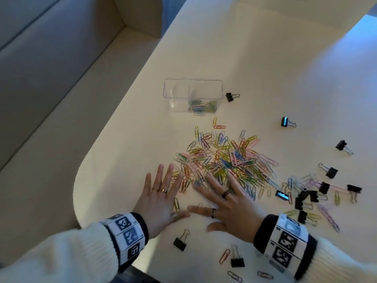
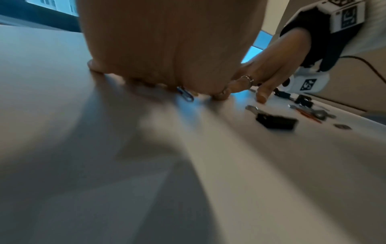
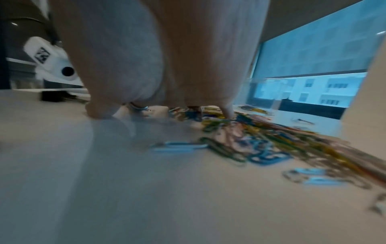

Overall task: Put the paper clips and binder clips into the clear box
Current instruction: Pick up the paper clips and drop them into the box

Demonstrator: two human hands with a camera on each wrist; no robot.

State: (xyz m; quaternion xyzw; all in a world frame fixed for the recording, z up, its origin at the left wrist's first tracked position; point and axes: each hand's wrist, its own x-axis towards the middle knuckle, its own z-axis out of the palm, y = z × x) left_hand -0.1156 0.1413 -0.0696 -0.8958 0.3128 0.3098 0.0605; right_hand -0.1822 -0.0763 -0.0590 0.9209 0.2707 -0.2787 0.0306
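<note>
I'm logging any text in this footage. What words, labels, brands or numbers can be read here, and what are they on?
No readable words, brands or numbers.
Left hand wristband: black-and-white square marker codes, patterns not text; tiny marks beside them too small to read.
Right hand wristband: the same.
Clear box, paper clips, binder clips: no print visible.

Multicoloured paper clips (image 1: 224, 160), black binder clips (image 1: 306, 201), cream table (image 1: 265, 68)

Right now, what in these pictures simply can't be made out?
- Head view: which coloured paper clips lie under the flat left hand and right hand; the palms hide them.
- Head view: the clip count inside the clear plastic box; too small, overlapping.
- Right wrist view: single clips; motion blur.
- Left wrist view: fingertips; the palm blocks them.
</note>
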